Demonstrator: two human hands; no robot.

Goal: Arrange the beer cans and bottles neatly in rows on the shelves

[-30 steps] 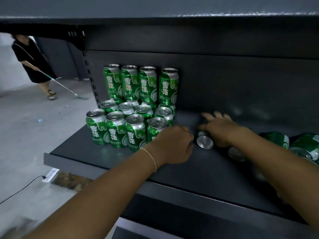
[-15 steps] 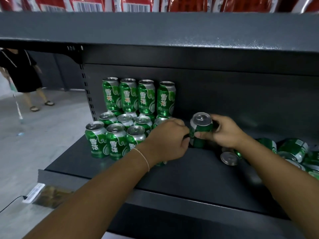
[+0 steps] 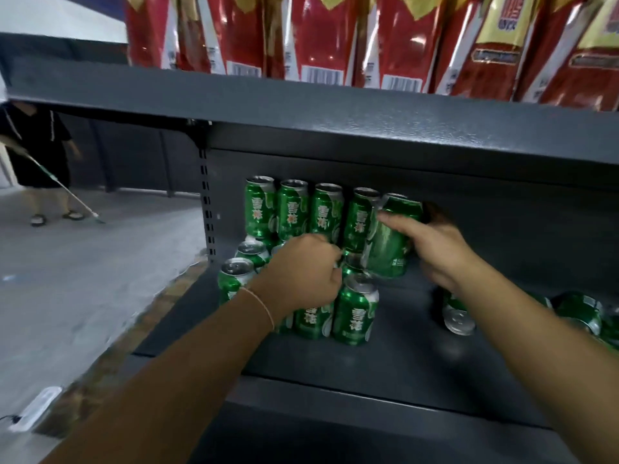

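Red snack bags w/ yellow tops & white barcode labels stand packed in a row along the upper level, filling the top of the view. At left, a person in dark clothes & sandals stands on the grey concrete floor, holding a long-handled mop angled down to the floor. Near bottom left, a white power strip w/ black cable lies on the floor. A thin bracelet sits around one wrist.
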